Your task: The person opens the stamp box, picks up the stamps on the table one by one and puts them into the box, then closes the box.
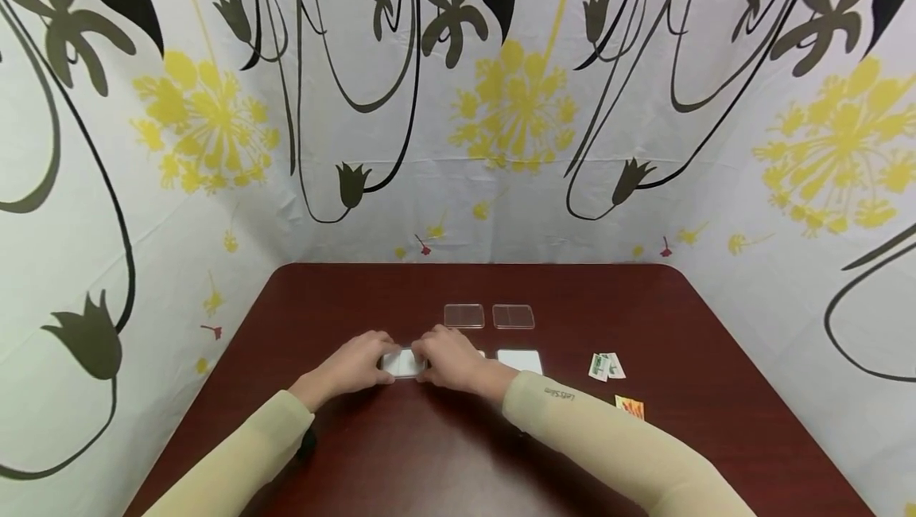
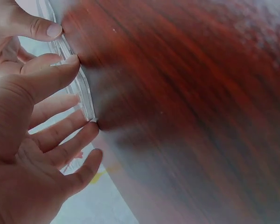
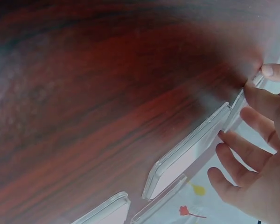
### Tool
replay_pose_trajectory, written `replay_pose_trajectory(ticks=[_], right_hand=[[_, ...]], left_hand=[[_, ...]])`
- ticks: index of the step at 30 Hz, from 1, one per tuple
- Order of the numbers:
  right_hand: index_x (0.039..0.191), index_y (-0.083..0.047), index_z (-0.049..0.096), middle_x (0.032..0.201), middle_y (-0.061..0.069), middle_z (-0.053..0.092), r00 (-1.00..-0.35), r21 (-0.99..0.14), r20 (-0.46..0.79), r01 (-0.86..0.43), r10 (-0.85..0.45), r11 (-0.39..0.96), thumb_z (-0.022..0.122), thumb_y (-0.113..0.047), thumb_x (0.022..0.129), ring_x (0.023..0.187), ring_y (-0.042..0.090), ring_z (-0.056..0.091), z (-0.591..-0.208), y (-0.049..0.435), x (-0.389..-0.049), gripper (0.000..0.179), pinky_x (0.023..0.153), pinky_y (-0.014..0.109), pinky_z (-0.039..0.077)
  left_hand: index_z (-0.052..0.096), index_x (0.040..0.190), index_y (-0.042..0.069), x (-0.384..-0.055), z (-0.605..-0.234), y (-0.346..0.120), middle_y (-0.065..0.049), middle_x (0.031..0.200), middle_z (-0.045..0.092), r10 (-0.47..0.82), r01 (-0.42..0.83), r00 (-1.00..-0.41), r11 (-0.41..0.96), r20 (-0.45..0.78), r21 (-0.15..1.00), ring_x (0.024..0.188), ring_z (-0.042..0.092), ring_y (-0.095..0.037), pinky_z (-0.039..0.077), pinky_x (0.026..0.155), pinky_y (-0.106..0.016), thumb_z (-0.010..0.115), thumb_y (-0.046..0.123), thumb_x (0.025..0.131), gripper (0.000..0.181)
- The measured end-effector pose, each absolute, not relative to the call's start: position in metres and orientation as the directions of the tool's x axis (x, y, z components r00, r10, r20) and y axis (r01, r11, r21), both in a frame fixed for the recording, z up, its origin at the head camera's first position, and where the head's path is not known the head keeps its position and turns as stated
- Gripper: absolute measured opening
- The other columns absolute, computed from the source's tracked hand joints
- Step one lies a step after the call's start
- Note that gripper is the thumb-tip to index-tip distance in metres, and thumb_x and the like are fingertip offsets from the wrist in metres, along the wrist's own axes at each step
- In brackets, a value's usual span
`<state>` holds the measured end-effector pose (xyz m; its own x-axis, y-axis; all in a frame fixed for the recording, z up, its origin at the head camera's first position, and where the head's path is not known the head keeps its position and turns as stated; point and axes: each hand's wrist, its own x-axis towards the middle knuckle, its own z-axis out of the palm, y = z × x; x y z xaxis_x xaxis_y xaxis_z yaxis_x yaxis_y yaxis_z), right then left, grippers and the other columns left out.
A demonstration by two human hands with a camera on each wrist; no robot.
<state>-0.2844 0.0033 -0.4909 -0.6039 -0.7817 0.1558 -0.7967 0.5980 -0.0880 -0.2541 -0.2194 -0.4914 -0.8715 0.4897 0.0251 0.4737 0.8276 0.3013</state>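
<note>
A flat clear plastic case (image 1: 404, 363) with a white inside lies on the table between both hands. At its left end, my left hand (image 1: 360, 363) grips it, thumb on the near edge and fingers on the far side. My right hand (image 1: 449, 358) holds the right end the same way. In the left wrist view, the left thumb (image 2: 60, 74) presses the case's layered clear rim (image 2: 86, 95), with the outer fingers spread beyond it. Right of the right hand lies a similar white-filled case (image 1: 520, 360); another case (image 3: 191, 154) shows in the right wrist view, mostly hidden from the head view.
Two clear shallow lids (image 1: 463, 316) (image 1: 513, 316) lie farther back on the dark red table (image 1: 372, 294). To the right are small white-and-green packets (image 1: 607, 366) and an orange packet (image 1: 630, 406), partly behind the right sleeve. Patterned cloth (image 1: 494, 223) surrounds the table's back and sides.
</note>
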Motion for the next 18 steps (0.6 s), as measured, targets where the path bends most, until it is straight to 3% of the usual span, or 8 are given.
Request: replay_pose_trajectory(ticks=[5,10,18], right_hand=[[0.087,-0.021,0.071,0.085,-0.009,0.064,-0.593,-0.077,0.173,-0.804,-0.786,0.589,0.087,-0.034,0.081,0.081,0.013,0.053,-0.491,0.003,-0.285,0.021,0.071,0.032,0.047],[0.082,-0.021,0.070,0.081,-0.011,0.063,-0.593,-0.068,0.193,-0.803,-0.781,0.593,0.088,-0.031,0.078,0.078,0.013,0.051,-0.491,0.002,-0.285,0.021,0.067,0.030,0.045],[0.062,-0.023,0.060,0.063,-0.015,0.054,-0.610,-0.040,0.203,-0.787,-0.766,0.616,0.091,-0.028,0.072,0.071,0.015,0.051,-0.487,-0.004,-0.282,0.033,0.058,0.030,0.042]], left_hand=[[0.063,0.135,0.003,-0.256,-0.492,-0.216,-0.006,0.118,0.057,0.484,0.461,-0.875,0.836,-0.004,0.297,0.099,0.050,-0.019,0.047,0.078,-0.036,0.081,0.029,0.088,0.057],[0.066,0.129,0.003,-0.257,-0.491,-0.211,-0.006,0.115,0.055,0.476,0.455,-0.880,0.846,-0.009,0.278,0.098,0.048,-0.020,0.045,0.075,-0.036,0.082,0.028,0.087,0.052],[0.068,0.121,0.005,-0.256,-0.488,-0.202,-0.006,0.111,0.055,0.448,0.441,-0.894,0.880,0.003,0.176,0.100,0.049,-0.024,0.045,0.083,-0.049,0.085,0.029,0.082,0.050]])
